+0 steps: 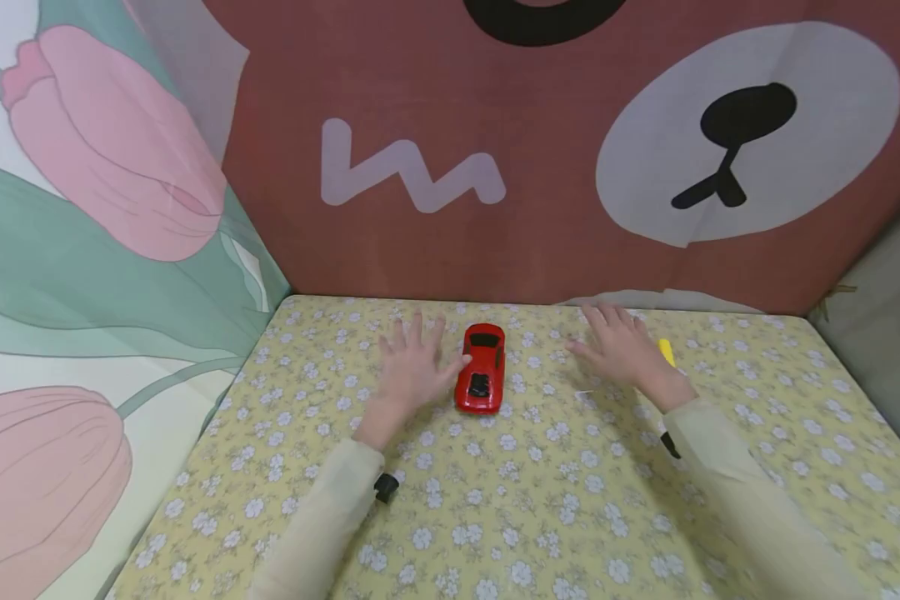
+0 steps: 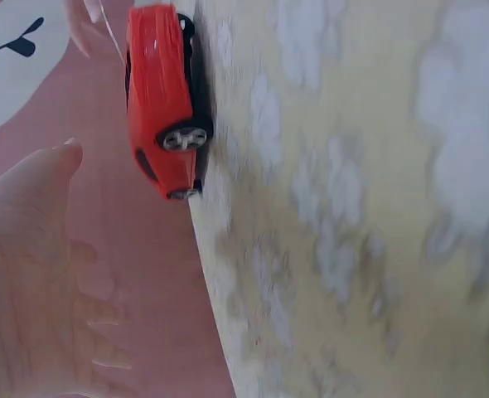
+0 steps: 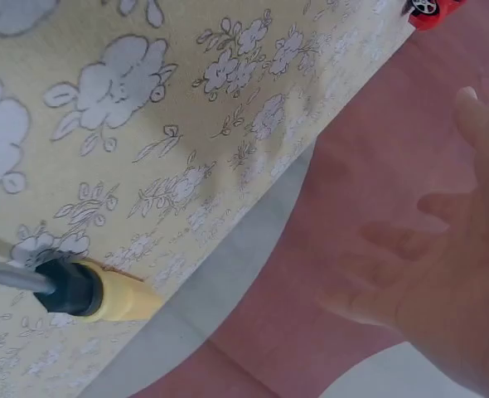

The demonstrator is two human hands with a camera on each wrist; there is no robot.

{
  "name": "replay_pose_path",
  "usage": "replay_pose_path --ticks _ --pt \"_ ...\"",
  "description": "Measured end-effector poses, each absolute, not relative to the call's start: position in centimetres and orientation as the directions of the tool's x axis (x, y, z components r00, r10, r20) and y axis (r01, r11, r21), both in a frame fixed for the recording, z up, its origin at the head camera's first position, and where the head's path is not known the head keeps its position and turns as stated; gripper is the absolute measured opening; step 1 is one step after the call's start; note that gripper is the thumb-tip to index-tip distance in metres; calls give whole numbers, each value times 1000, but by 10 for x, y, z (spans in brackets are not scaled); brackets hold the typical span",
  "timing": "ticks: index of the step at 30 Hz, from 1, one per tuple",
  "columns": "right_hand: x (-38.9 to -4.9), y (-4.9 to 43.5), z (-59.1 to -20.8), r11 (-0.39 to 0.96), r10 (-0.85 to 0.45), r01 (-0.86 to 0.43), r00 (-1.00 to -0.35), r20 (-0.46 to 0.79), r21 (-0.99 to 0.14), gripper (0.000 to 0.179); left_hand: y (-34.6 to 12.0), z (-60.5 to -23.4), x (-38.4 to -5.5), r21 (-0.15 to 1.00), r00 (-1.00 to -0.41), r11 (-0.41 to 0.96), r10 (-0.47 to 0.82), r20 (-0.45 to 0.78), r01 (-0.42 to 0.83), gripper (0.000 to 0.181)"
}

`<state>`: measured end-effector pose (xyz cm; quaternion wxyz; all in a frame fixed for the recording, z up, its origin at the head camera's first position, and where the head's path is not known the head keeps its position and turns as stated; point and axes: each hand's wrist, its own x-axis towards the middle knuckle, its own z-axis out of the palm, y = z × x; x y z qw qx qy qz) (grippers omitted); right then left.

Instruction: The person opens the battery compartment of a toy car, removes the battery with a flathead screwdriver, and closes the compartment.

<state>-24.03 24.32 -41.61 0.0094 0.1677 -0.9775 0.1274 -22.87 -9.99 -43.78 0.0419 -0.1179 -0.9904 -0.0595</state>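
A red toy car [image 1: 481,375] with dark windows and a black hood piece stands on its wheels on the table. My left hand [image 1: 411,367] is beside it on the left, fingers spread, with the thumb overlapping the car's side in the head view. In the left wrist view a gap shows between that thumb and the car [image 2: 160,99]. Farther right, my right hand [image 1: 621,346] is held over the table with fingers extended and nothing in its grasp. Partly hidden behind it lies a screwdriver [image 3: 120,297] with a yellow handle, dark collar and grey shaft.
A yellow flowered cloth [image 1: 510,500] covers the table. A brown bear-print curtain [image 1: 420,250] hangs along the far edge, a tulip-print curtain [image 1: 105,217] on the left. A thin white sliver [image 1: 585,391] shows below the right hand. Black devices sit at both cuffs.
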Motion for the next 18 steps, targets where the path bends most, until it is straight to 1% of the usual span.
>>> replay_pose_path --ticks 5,10,14,18 --pt "-249 237 -417 893 -364 -359 -931 34 -271 79 -89 -440 -221 135 -966 959 237 102 250 90" --pt "-253 228 -419 883 -390 -388 -920 50 -263 81 -80 -440 -216 137 -956 952 256 142 275 88" --pt "-256 222 -418 877 -401 -400 -915 54 -265 81 -75 -441 -212 149 -951 945 271 149 292 87" --pt "-258 216 -418 871 -408 -404 -912 43 -279 81 -72 -441 -208 157 -938 931 302 172 328 79"
